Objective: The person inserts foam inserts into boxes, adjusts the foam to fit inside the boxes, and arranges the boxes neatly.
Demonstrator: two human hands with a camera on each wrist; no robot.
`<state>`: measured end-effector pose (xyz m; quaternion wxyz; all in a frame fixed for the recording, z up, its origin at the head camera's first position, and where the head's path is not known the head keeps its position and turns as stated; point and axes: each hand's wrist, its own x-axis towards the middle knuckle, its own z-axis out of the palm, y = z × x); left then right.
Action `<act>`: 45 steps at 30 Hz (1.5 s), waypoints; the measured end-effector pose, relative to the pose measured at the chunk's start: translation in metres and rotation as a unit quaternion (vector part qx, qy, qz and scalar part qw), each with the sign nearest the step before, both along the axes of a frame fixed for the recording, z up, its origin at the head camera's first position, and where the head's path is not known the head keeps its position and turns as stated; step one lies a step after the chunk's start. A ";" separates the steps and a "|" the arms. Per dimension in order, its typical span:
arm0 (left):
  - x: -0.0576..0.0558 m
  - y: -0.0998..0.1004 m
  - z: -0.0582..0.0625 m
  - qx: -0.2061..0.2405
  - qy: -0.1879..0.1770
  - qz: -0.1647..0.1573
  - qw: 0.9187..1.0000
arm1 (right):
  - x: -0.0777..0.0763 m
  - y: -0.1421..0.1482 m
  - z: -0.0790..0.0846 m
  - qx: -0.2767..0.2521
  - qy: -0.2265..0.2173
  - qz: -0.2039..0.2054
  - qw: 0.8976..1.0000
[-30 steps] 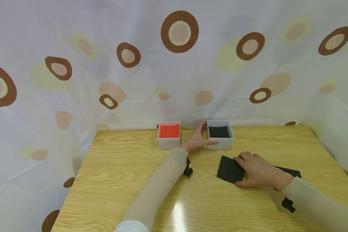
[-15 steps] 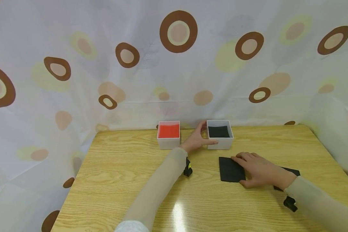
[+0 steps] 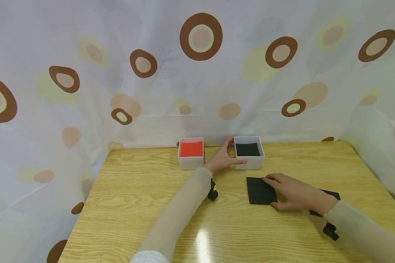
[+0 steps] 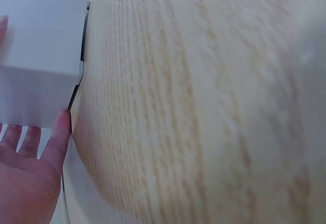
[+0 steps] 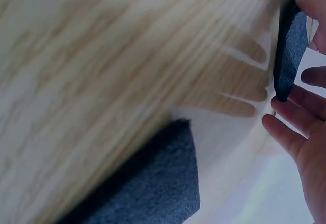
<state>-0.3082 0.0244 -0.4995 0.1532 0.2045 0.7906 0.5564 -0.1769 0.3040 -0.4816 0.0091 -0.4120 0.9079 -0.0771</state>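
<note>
My left hand (image 3: 221, 157) grips the left side of an open white box (image 3: 250, 164), thumb along its front wall and fingers toward the back. Inside that box lie black pieces (image 3: 247, 149). In the left wrist view the fingers of the left hand (image 4: 30, 178) lie along the box wall (image 4: 38, 89). My right hand (image 3: 294, 193) holds a flat black square of felt-like material (image 3: 261, 190) by its right edge, thumb at the near corner and fingers at the far one. The right wrist view has this square (image 5: 289, 56) edge-on between thumb and fingers.
A second white box (image 3: 191, 163) with red pieces (image 3: 191, 149) stands left of the first, at the back of the wooden table (image 3: 135, 204). Another black piece (image 3: 332, 194) lies partly hidden under my right wrist. A patterned curtain (image 3: 171, 95) hangs behind.
The black square has turned from a tilt to nearly straight, and the right hand has shifted slightly with it. My left hand stays at the box.
</note>
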 end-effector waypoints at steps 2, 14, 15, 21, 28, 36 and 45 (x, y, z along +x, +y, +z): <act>0.000 0.000 0.000 0.005 -0.001 -0.001 1.000 | -0.001 0.001 -0.001 -0.013 0.006 0.001 1.000; -0.002 0.000 -0.002 0.006 0.000 -0.001 1.000 | -0.005 0.001 -0.002 -0.019 0.062 0.042 0.997; -0.002 0.000 -0.002 0.006 0.000 -0.002 1.000 | -0.004 0.001 -0.002 -0.019 0.063 0.046 0.997; 0.000 -0.001 0.000 0.004 -0.005 0.002 1.000 | -0.004 0.004 -0.002 -0.018 0.059 0.055 0.997; 0.000 -0.001 0.000 0.008 -0.007 -0.001 1.000 | -0.003 0.005 -0.002 -0.025 0.024 0.036 0.999; -0.002 0.000 -0.003 0.001 -0.003 0.000 1.000 | -0.004 0.007 0.001 -0.066 0.023 0.013 0.997; 0.000 -0.001 0.000 -0.004 0.002 -0.004 1.000 | -0.003 0.011 0.018 -0.110 0.057 0.006 0.992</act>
